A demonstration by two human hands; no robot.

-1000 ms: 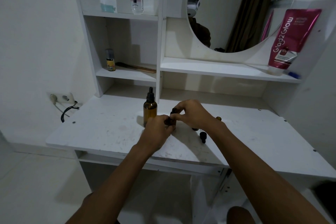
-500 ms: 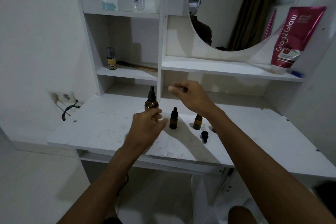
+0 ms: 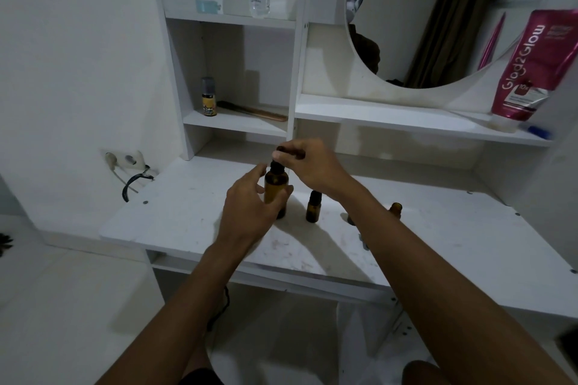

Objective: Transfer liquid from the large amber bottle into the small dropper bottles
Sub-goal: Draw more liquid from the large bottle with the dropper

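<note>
Wall socket point(image 3: 125, 159) with a dark cable, beyond the left edge of the desk surface point(image 3: 187, 216). Shelf bay above the rear left corner: small can point(image 3: 209, 97) and comb point(image 3: 253, 111). Left hand point(image 3: 250, 206) curls round the large amber bottle point(image 3: 275, 191), upright left of centre, midway between front and rear edges; the palm hides its lower left side. Right hand point(image 3: 308, 164) pinches the black dropper cap point(image 3: 280, 150) on the bottle's neck. Just right, a capped small dropper bottle point(image 3: 313, 206) stands free; an uncapped small bottle point(image 3: 395, 208) is half hidden behind the right forearm. Pink tube point(image 3: 525, 66) leans on the right shelf.
</note>
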